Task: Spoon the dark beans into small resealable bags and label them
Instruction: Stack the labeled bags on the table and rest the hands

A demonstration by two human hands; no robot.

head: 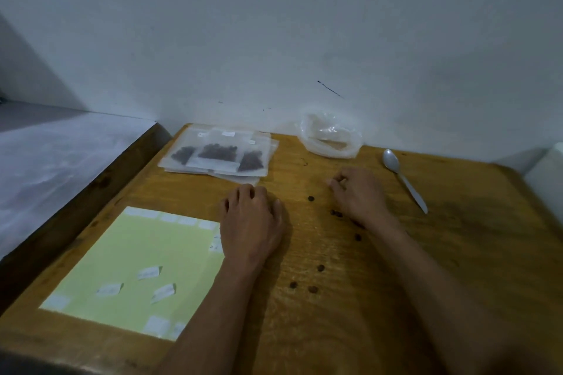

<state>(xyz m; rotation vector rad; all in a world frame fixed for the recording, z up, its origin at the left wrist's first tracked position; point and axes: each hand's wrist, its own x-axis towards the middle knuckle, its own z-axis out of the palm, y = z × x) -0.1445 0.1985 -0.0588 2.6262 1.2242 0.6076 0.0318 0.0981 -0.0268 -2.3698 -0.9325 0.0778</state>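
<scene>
Now the left hand (250, 224) rests flat on the table (457, 253), holding nothing; the right hand (359, 192) curls, pinching a bean, I think. Loose beans (310, 198) lie scattered between, filled bags (217, 152) behind, spoon (403, 178) right.

Writing on the small white labels (148, 272) too blurred to read, left hand (250, 224) covering the yellow sheet (134, 268) corner and one label, right hand (359, 195) fingertips curled under, contents unclear, crumpled clear bag (330, 138) contents indistinct, both elbows cut off below.
</scene>
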